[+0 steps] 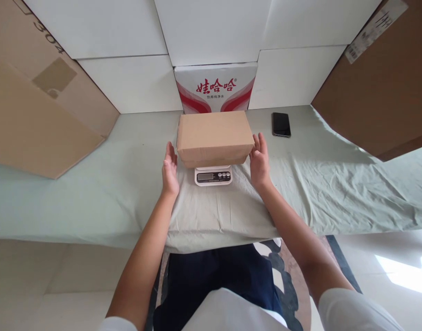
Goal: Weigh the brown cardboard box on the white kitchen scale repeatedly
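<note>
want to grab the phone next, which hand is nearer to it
Right. The right hand is at the cardboard box's right end, the phone just beyond it; the left hand is at the box's far end.

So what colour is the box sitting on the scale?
Plain brown cardboard box, resting on the white scale; seen best in the head view.

cloth-covered table (pixel 93 202), scale (pixel 213 176), phone (pixel 281 124)

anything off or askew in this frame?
Mostly tidy. The cardboard box overhangs the small scale on both sides and sits slightly skewed. Left hand and right hand flank it, open.
</note>
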`<state>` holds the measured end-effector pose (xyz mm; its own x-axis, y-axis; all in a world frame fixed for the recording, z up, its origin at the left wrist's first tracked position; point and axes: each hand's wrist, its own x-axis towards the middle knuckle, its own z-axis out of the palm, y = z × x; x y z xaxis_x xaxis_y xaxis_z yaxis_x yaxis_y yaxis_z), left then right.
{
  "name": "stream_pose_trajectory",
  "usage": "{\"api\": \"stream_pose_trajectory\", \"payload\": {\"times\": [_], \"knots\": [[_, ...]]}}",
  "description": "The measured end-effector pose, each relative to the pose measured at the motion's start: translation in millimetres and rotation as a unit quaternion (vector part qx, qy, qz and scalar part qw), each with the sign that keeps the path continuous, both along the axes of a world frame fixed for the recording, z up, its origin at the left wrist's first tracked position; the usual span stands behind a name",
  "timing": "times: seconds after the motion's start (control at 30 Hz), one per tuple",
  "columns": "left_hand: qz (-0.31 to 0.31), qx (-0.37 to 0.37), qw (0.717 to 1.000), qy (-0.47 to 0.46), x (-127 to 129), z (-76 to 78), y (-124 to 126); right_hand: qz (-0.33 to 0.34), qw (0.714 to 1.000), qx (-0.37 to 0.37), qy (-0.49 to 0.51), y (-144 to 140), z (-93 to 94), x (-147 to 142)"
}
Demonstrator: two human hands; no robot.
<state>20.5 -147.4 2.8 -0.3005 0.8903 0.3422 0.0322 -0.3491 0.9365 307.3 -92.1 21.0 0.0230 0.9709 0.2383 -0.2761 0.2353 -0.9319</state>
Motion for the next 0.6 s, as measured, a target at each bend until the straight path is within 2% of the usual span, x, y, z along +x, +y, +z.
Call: {"api": "stream_pose_trajectory", "payload": {"times": [0.6], "knots": [[-0.003,0.003,1.0,0.005,-0.1,0.8,0.9,0.004,1.0,-0.025,-0.001,7.5,-7.3,-1.1]]}}
